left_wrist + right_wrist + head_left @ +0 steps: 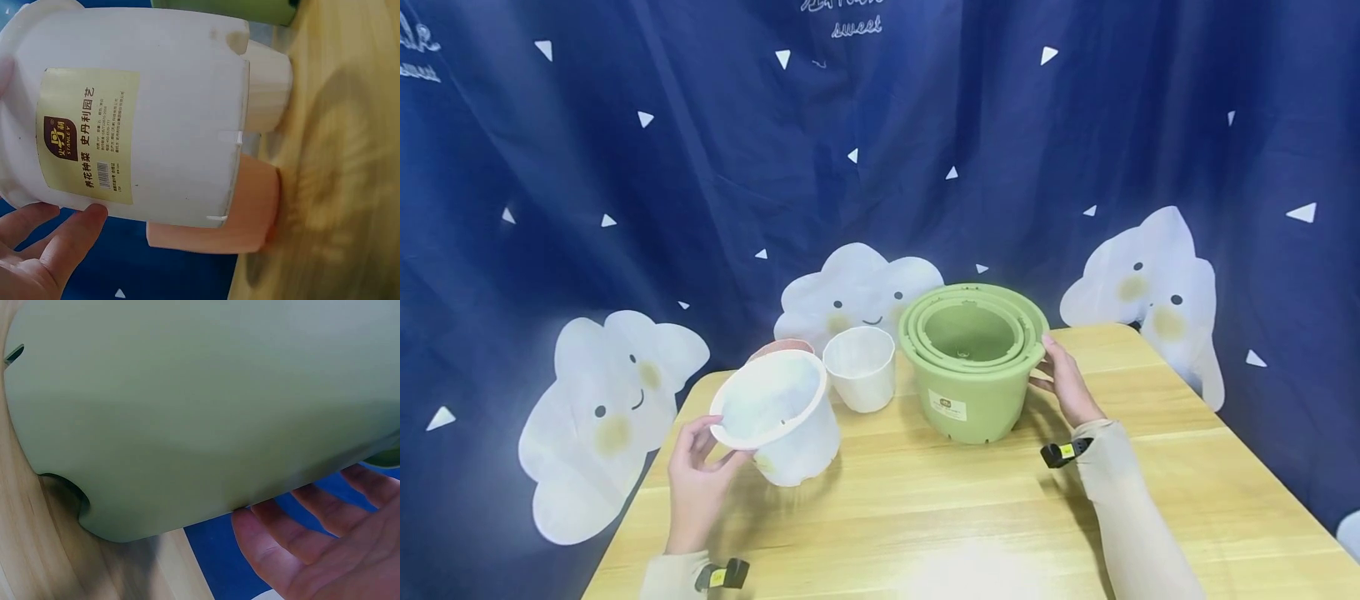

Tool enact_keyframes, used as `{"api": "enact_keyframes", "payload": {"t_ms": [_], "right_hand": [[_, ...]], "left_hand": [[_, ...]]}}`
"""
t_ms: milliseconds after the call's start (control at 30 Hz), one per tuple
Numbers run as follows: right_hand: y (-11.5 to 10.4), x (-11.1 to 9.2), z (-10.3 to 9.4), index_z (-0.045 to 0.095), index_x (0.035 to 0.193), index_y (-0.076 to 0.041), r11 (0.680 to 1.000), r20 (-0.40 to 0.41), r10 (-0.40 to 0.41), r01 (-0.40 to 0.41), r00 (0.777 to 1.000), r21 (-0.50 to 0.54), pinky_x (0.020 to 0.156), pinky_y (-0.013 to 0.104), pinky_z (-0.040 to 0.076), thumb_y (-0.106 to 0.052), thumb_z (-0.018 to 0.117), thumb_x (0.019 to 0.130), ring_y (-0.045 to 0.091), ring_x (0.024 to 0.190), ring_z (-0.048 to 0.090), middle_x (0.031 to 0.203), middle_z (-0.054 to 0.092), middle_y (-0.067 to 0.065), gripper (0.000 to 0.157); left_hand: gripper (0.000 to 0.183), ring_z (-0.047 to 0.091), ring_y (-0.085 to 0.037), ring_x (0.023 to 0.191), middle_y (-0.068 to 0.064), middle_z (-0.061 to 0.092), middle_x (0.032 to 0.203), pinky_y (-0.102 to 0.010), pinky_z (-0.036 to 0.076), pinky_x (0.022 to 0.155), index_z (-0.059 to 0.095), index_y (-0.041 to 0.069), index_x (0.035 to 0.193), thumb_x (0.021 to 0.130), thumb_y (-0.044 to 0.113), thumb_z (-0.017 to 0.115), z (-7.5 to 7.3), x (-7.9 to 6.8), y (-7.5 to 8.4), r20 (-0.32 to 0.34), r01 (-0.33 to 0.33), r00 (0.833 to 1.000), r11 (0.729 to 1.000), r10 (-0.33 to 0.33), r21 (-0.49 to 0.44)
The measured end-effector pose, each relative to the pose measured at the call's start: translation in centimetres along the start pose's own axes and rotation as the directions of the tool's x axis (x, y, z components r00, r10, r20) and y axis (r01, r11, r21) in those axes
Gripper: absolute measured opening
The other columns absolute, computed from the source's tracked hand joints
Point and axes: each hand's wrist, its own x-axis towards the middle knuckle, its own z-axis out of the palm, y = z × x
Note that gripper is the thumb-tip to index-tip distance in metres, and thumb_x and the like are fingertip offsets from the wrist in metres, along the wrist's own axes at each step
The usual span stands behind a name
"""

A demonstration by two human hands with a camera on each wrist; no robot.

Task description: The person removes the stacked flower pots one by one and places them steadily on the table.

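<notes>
My left hand [700,475] grips a white flowerpot [805,442] at its rim, thumb and fingers on its near left side. The pot is tilted and its base is off the table; a cream label [87,134] is on its wall. My right hand [1067,379] touches the right side of a big green flowerpot [973,408] just under the rim. In the right wrist view, its fairly straight fingers [262,550] lie against the green wall. Smaller green pots [970,329] are nested inside the big one, which stands on the table.
A small white pot [861,375] stands between the large white and green pots. A pinkish pot [250,206] stands behind the raised white pot, mostly hidden in the head view. The wooden table [880,517] ends at a blue curtain [880,208] with cloud prints.
</notes>
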Motion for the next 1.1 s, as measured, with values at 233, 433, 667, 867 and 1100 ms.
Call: {"api": "enact_keyframes", "payload": {"t_ms": [233, 433, 667, 867, 1100], "right_hand": [[-0.4, 0.0, 0.0, 0.023, 0.156, -0.011, 1.000, -0.002, 0.000, 0.000, 1.000, 0.016, 0.086, 0.015, 0.053, -0.061, 0.021, 0.102, -0.012, 0.104, 0.054, 0.161, 0.026, 0.020, 0.074], [-0.4, 0.1, -0.2, 0.026, 0.156, -0.013, 1.000, -0.005, 0.004, -0.004, 1.000, 0.005, 0.087, 0.016, 0.053, -0.062, 0.021, 0.102, -0.010, 0.107, 0.053, 0.161, 0.027, 0.019, 0.074], [0.0, 0.2, -0.1, 0.025, 0.156, -0.016, 1.000, 0.013, 0.002, -0.002, 1.000, -0.007, 0.088, 0.016, 0.053, -0.065, 0.020, 0.101, 0.000, 0.116, 0.051, 0.162, 0.026, 0.016, 0.074], [0.1, 0.2, -0.1, 0.023, 0.157, -0.015, 1.000, 0.013, -0.013, 0.013, 1.000, -0.007, 0.088, 0.015, 0.053, -0.064, 0.020, 0.101, 0.000, 0.116, 0.051, 0.162, 0.025, 0.018, 0.075], [0.2, 0.2, -0.1, 0.025, 0.156, -0.014, 1.000, 0.013, -0.013, 0.013, 1.000, -0.004, 0.088, 0.015, 0.054, -0.064, 0.020, 0.101, -0.006, 0.111, 0.051, 0.162, 0.025, 0.017, 0.074]], "left_hand": [[0.066, 0.060, -0.014, 0.121, -0.016, 0.057, 0.137, -0.023, 0.060, 0.084, 0.050, -0.006, 0.127, 0.069, -0.017, 0.078, -0.6, -0.6, -0.8, -0.009, 0.022, 1.000, 1.000, -0.022, -0.008], [0.067, 0.059, -0.014, 0.122, -0.015, 0.056, 0.138, -0.022, 0.059, 0.083, 0.050, -0.004, 0.128, 0.069, -0.015, 0.080, -0.9, -1.0, -1.6, -0.008, 0.055, 0.998, 0.998, -0.054, 0.028], [0.070, 0.059, -0.013, 0.122, -0.016, 0.056, 0.139, -0.021, 0.059, 0.084, 0.048, -0.005, 0.129, 0.068, -0.017, 0.079, -1.4, -1.7, -2.6, -0.026, 0.100, 0.995, 0.995, -0.100, 0.022], [0.071, 0.058, -0.009, 0.124, -0.017, 0.053, 0.143, -0.019, 0.058, 0.086, 0.047, -0.003, 0.131, 0.069, -0.016, 0.078, -1.8, -1.8, -3.3, -0.016, 0.104, 0.995, 0.994, -0.104, 0.027], [0.073, 0.055, -0.007, 0.125, -0.015, 0.048, 0.146, -0.017, 0.057, 0.088, 0.045, -0.002, 0.133, 0.070, -0.015, 0.078, -2.0, -2.0, -3.7, -0.008, 0.153, 0.988, 0.988, -0.152, 0.034]]}}
